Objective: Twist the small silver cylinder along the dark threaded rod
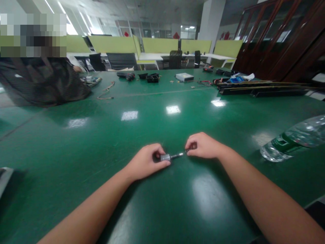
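Near the middle of the green table [157, 203], my left hand [148, 162] is closed around a small silver cylindrical part [165, 157]. A thin metal shaft [177, 155] sticks out of that part toward the right. Just beyond the shaft's tip, my right hand [203, 145] pinches a small dark coiled piece [188, 150], which looks like a spring. The coil is close to the tip; whether the two touch cannot be made out.
A clear plastic bottle [294, 139] lies at the right. A dark bag [45, 81] stands at the back left. Along the far edge are a power drill [126, 76], a silver box [184, 77] and long black strips [261, 88]. A cord [105, 91] lies near the bag.
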`<act>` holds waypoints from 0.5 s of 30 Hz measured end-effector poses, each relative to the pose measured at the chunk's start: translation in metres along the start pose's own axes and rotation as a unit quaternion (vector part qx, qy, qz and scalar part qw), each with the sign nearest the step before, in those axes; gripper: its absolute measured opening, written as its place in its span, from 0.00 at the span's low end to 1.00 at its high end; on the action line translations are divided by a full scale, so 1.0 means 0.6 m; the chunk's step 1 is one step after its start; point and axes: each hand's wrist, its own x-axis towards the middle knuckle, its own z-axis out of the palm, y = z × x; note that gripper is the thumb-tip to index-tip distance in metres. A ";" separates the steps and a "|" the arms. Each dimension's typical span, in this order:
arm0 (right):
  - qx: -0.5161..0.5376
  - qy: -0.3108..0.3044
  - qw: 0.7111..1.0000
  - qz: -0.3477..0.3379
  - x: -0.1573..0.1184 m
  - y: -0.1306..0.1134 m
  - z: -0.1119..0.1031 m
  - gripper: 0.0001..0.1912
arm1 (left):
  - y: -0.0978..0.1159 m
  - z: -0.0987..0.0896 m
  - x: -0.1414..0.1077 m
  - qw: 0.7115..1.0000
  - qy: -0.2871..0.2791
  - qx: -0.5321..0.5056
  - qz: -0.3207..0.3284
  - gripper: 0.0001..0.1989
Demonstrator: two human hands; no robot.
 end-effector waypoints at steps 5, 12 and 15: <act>0.023 -0.014 1.000 -0.014 -0.001 -0.007 0.004 0.07 | 0.000 0.000 0.000 1.000 0.001 -0.003 0.001 0.14; 0.025 -0.014 0.999 -0.038 0.005 -0.015 0.019 0.08 | 0.001 0.002 0.000 1.000 0.005 -0.005 -0.001 0.14; 0.018 -0.001 0.998 -0.052 0.008 -0.019 0.029 0.08 | 0.001 0.002 0.000 1.000 0.003 -0.004 -0.003 0.15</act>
